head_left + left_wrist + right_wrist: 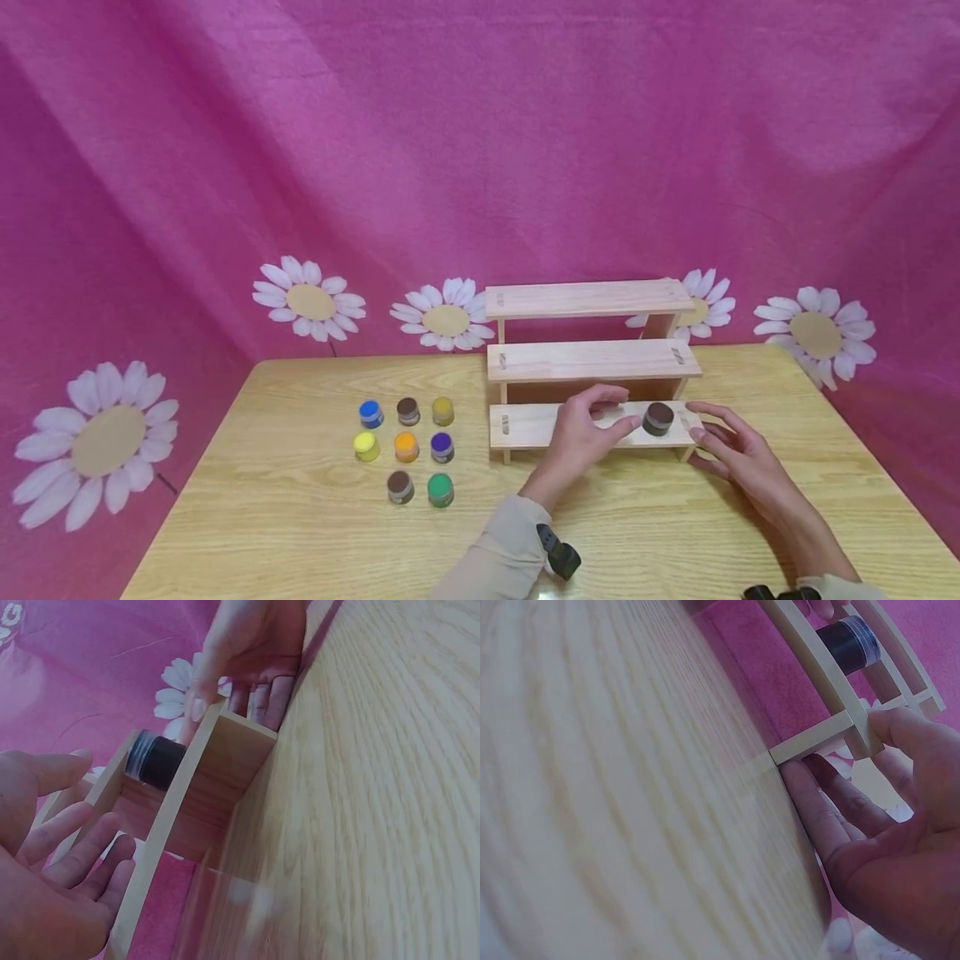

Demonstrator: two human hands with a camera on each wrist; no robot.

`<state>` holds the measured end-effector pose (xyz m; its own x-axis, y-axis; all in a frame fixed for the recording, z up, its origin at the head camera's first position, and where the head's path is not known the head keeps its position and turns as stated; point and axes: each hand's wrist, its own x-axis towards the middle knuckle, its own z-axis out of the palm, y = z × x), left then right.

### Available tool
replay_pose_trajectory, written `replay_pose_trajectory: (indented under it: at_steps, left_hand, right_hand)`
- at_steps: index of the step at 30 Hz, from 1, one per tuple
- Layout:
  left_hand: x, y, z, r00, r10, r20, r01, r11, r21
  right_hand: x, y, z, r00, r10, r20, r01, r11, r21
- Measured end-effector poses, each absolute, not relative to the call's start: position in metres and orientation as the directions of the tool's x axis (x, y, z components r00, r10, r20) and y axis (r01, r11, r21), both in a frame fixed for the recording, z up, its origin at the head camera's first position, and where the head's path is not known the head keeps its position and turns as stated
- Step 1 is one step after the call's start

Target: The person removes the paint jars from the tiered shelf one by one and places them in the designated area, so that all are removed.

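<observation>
A three-tier wooden shelf [592, 360] stands on the table. On the right part of its lowest tier sits a small dark-brown-lidded paint jar [657, 418]. My left hand [587, 429] is just left of that jar, thumb tip close to it, with no object in its loosely bent fingers. At the shelf's right end, my right hand [742, 458] grips the lowest board, thumb [900, 727] on the board's end and fingers alongside and below it. The left wrist view shows the jar [155, 760] apart from the left fingers [82, 855].
Left of the shelf, several paint jars stand in rows, among them blue [371, 414], yellow [366, 446], orange [406, 447], purple [442, 447] and green [440, 490]. A pink curtain [480, 150] with daisies hangs behind the wooden table [300, 533].
</observation>
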<state>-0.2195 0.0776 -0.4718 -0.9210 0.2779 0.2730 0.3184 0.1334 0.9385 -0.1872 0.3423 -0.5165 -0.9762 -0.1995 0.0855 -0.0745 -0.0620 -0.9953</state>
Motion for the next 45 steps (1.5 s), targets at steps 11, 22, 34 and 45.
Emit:
replay_pose_trajectory:
  at_steps: [11, 22, 34, 45]
  left_hand:
    - [-0.221, 0.105, -0.469, -0.91, 0.299, 0.287, 0.39, 0.383, 0.837]
    - [-0.22, 0.118, -0.471, -0.914, 0.259, 0.312, 0.405, 0.559, 0.723]
    - [-0.219, 0.109, -0.475, -0.915, 0.232, 0.331, 0.401, 0.429, 0.809]
    - [-0.21, 0.087, -0.47, -0.907, 0.28, 0.316, 0.391, 0.276, 0.878]
  right_hand:
    - [-0.19, 0.344, -0.511, -0.975, -0.206, 0.084, -0.074, -0.055, -0.996]
    - [-0.191, 0.341, -0.513, -0.97, -0.224, 0.097, -0.084, -0.068, -0.994]
    - [-0.19, 0.34, -0.515, -0.974, -0.209, 0.088, -0.077, -0.061, -0.995]
    - [-0.187, 0.342, -0.517, -0.976, -0.199, 0.087, -0.075, -0.066, -0.995]
